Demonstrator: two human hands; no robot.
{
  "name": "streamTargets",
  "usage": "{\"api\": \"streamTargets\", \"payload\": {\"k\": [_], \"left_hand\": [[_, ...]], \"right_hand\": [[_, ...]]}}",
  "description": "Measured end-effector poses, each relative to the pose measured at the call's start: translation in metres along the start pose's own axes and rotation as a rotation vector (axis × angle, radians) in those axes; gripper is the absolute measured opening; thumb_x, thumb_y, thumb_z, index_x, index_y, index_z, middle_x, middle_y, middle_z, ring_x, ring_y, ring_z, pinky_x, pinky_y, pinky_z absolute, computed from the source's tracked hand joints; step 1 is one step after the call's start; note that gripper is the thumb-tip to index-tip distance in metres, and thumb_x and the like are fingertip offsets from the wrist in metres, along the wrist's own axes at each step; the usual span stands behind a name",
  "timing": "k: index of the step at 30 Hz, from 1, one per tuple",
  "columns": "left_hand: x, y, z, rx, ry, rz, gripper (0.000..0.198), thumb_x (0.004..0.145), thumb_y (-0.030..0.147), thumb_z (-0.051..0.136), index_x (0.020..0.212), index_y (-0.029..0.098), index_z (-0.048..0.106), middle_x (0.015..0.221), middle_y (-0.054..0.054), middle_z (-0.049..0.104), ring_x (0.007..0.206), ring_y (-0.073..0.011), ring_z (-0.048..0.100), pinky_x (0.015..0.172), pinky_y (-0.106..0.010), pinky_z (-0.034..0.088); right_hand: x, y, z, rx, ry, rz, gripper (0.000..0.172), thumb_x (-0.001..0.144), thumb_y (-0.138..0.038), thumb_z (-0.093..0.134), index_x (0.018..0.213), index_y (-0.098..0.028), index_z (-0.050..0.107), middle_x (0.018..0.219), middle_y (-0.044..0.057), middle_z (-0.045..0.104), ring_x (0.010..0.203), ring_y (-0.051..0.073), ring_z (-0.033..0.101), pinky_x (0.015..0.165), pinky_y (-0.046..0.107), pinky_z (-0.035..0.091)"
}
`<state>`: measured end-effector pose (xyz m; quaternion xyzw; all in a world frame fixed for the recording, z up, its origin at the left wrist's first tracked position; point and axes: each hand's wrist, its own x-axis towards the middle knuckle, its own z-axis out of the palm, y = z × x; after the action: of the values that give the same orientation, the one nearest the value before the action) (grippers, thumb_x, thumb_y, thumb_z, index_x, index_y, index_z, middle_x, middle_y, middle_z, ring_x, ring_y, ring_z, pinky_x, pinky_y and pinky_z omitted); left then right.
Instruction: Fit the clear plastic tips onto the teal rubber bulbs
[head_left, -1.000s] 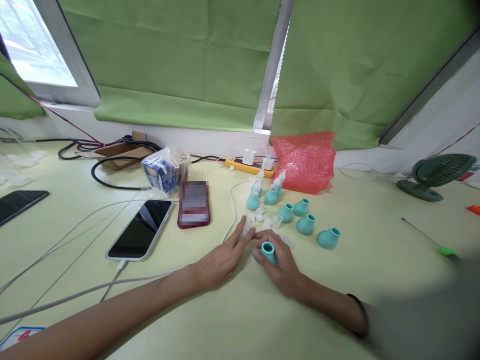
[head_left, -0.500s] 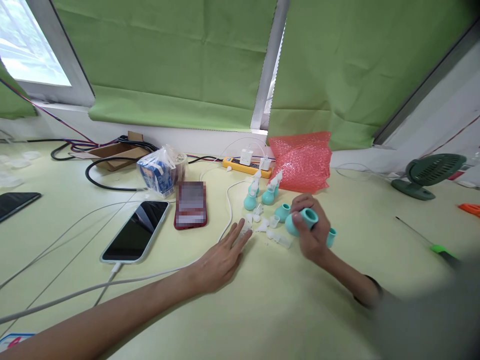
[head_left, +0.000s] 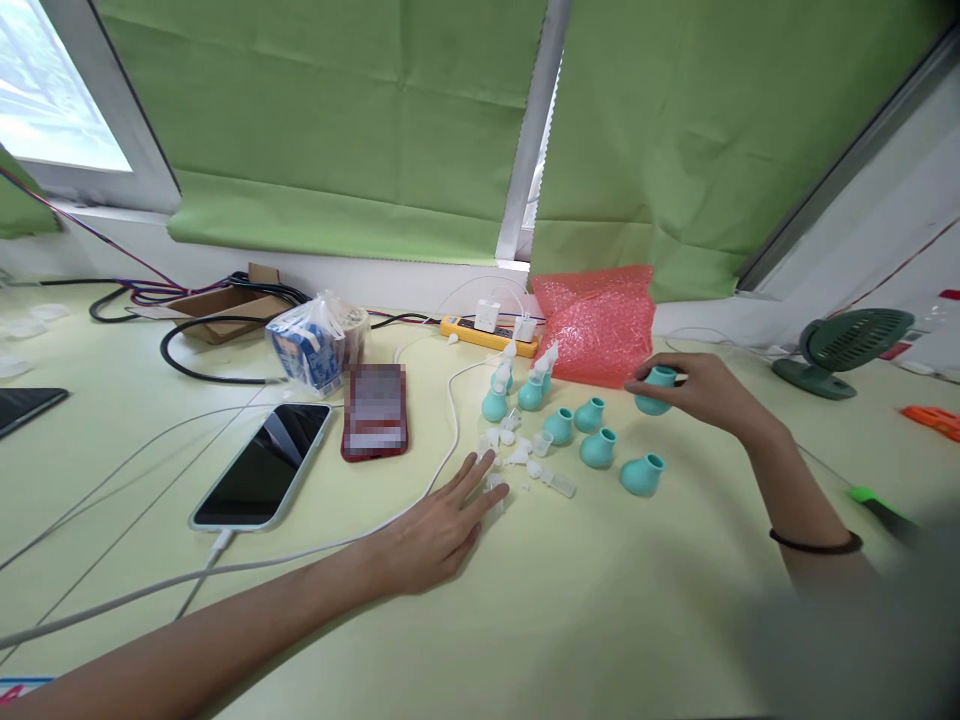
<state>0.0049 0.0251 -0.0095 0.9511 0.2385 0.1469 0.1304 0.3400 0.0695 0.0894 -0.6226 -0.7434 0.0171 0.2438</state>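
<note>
Your one view looks out from the camera on your head, above the near side of the table point(head_left: 570, 620), facing forward and down across it to the green blinds point(head_left: 315, 120) at the far side. It sits near your left hand point(head_left: 439, 535) and right hand point(head_left: 709, 388), and its wide span runs from the window point(head_left: 56, 95) on the left to the dark green fan point(head_left: 855, 338) on the right.

Open: near surface point(head_left: 585, 610) before the teal bulbs point(head_left: 597, 450) | blocked left: white cable point(head_left: 455, 424) | blocked far side: red bubble-wrap pouch point(head_left: 592, 325)
</note>
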Motion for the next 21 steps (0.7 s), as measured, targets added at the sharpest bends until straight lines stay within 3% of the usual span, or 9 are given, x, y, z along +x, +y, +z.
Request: {"api": "streamTargets", "payload": {"k": [4, 8, 14, 18, 21], "left_hand": [[0.001, -0.001, 0.001, 0.002, 0.003, -0.019, 0.051, 0.079, 0.008, 0.034, 0.128, 0.016, 0.021, 0.139, -0.01, 0.0, 0.126, -0.0258, 0.003, 0.099, -0.041, 0.027], [0.001, -0.001, 0.001, -0.006, 0.025, -0.024, 0.051, 0.079, 0.009, 0.035, 0.128, 0.017, 0.02, 0.139, -0.011, 0.001, 0.126, -0.0262, 0.005, 0.098, -0.042, 0.028], [0.001, -0.001, 0.002, 0.0, 0.031, -0.035, 0.049, 0.079, 0.011, 0.035, 0.126, 0.017, 0.023, 0.139, -0.011, 0.004, 0.126, -0.0258, 0.006, 0.098, -0.042, 0.028], [0.001, -0.001, 0.001, -0.015, 0.048, -0.036, 0.049, 0.079, 0.011, 0.037, 0.125, 0.018, 0.024, 0.139, -0.01, 0.004, 0.126, -0.0263, 0.007, 0.097, -0.042, 0.029], [0.001, 0.0, 0.001, -0.016, 0.046, -0.041, 0.049, 0.079, 0.012, 0.037, 0.125, 0.018, 0.024, 0.139, -0.01, 0.004, 0.126, -0.0267, 0.007, 0.097, -0.042, 0.029]], "right_hand": [[0.004, 0.026, 0.024, -0.038, -0.06, 0.037, 0.03, 0.061, -0.048, 0.059, 0.066, -0.019, 0.06, 0.068, 0.004, 0.062, 0.062, 0.018, 0.054, 0.055, 0.029, 0.041], [0.008, 0.036, 0.042, -0.052, -0.052, 0.02, 0.027, 0.064, -0.045, 0.057, 0.066, -0.018, 0.06, 0.07, 0.005, 0.062, 0.066, 0.019, 0.056, 0.059, 0.03, 0.042], [0.01, 0.05, 0.059, -0.005, -0.144, 0.005, 0.027, 0.071, -0.041, 0.05, 0.069, -0.016, 0.061, 0.07, 0.007, 0.063, 0.065, 0.019, 0.057, 0.059, 0.03, 0.043], [0.012, 0.053, 0.066, -0.045, -0.064, 0.025, 0.034, 0.078, -0.041, 0.038, 0.07, -0.017, 0.06, 0.068, 0.007, 0.063, 0.064, 0.02, 0.056, 0.061, 0.032, 0.042], [0.015, 0.048, 0.067, -0.056, 0.016, 0.042, 0.036, 0.081, -0.04, 0.032, 0.082, -0.016, 0.058, 0.078, 0.008, 0.062, 0.071, 0.021, 0.056, 0.065, 0.034, 0.042]]}}
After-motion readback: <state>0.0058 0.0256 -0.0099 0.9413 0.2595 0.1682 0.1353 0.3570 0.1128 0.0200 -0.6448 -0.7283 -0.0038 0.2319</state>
